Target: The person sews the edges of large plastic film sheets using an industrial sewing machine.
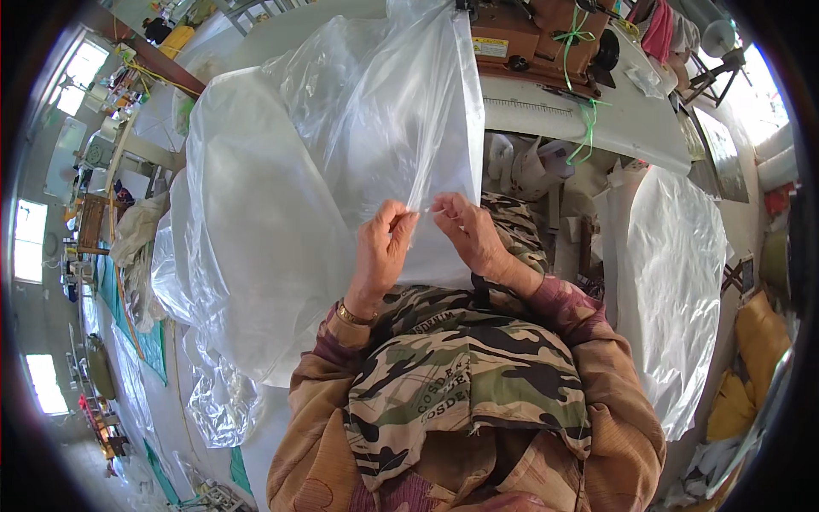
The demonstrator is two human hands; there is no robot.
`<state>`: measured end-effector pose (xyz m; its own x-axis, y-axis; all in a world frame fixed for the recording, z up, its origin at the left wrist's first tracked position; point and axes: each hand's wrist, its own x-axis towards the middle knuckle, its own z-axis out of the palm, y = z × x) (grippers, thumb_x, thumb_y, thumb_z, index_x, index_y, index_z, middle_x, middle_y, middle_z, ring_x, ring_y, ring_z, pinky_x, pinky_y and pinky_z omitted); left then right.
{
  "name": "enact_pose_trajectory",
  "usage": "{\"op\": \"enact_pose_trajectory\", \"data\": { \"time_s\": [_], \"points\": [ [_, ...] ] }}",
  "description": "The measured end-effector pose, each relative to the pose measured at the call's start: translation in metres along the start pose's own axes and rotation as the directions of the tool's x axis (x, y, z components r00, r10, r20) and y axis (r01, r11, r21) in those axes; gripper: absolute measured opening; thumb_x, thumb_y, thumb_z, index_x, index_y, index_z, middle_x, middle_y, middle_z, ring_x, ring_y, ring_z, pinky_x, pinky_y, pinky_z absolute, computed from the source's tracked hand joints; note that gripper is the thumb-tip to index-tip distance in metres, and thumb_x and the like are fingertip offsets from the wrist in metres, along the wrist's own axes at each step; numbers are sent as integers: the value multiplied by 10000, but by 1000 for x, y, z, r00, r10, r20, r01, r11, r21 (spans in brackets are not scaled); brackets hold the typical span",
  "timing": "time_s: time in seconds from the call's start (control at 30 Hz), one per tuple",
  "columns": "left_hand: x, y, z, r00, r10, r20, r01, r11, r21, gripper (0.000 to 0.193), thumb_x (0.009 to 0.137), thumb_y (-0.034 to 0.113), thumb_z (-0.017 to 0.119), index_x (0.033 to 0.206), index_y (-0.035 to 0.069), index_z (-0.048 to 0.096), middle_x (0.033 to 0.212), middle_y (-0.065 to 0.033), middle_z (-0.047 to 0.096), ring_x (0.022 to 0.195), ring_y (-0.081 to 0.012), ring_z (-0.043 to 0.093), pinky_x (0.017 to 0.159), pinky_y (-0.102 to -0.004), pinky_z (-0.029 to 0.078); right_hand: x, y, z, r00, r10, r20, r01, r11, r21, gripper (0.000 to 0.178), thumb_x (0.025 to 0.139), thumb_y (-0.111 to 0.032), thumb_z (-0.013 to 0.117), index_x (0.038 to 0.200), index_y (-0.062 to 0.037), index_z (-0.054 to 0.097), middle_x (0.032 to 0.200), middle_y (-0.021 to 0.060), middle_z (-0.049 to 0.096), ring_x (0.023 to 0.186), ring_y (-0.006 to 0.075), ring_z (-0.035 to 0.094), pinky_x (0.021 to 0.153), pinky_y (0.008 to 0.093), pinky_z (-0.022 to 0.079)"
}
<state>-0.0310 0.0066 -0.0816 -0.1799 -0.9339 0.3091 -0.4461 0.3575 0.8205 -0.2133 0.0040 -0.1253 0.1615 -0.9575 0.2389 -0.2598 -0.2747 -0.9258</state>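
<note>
Left hand (384,241) in a pinch on clear plastic sheeting (392,119) ahead, right hand (471,235) (half-curled, hold unclear) alongside.

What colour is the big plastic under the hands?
The plastic is cloudy white and partly see-through, best seen in the head view.

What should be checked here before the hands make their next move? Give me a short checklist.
1. Left hand has the clear plastic sheeting: ok, thumb and forefinger appear pinched where its folds converge.
2. Right hand has a grip: cannot tell; its fingers are curled, but anything between them is too small to make out.
3. Sheeting lies smooth: not ok, it is creased and gathered beyond the hands.
4. Hands clear of the brown machine: ok, both are apart from it.
5. Green ribbon away from the hands: ok, it is tied on the machine.
</note>
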Motion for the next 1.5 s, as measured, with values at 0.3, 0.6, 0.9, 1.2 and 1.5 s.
{"op": "enact_pose_trajectory", "data": {
  "time_s": [0.3,0.6,0.9,1.2,1.5],
  "points": [
    [-18,-12,30,985,-170,-43,156,961,-227,132,1015,112,536,1089,6,516,643,-82,512,525,-156,471,514,-288,394,-24,23,-12,927,-169,-335,-46,834,-550,515,767,-101,753,1221,-23,524,1205,172,535,1111,383,504,966,468,390],
    [-13,1,23,990,-134,-47,118,963,-242,184,1051,177,471,985,24,550,616,-47,484,534,-109,452,491,-292,378,-14,-6,-26,885,-366,-288,74,721,-689,271,900,-199,647,1080,0,613,1004,142,632,925,329,601,802,407,474],
    [-15,0,25,1000,-7,14,6,992,123,134,1004,132,554,1013,2,584,689,-97,606,536,-217,558,511,-323,426,-18,-17,1,973,223,56,-227,898,377,227,938,-194,685,918,19,609,772,17,620,712,95,523,672,257,451],
    [15,35,19,997,-76,12,76,997,-35,215,895,128,729,1029,-33,688,796,-35,664,623,-121,584,589,-243,468,-26,-25,-3,971,-211,-113,197,973,-120,143,854,-77,697,934,-46,583,803,72,653,717,262,615,696,380,464],
    [17,12,37,963,-267,48,268,908,-322,155,917,141,705,917,-14,692,734,8,645,560,-36,498,511,-208,423,-21,-1,-23,795,-354,-493,93,874,-478,300,764,-73,756,1012,-33,592,969,131,619,858,349,590,770,430,459]
  ]
}}
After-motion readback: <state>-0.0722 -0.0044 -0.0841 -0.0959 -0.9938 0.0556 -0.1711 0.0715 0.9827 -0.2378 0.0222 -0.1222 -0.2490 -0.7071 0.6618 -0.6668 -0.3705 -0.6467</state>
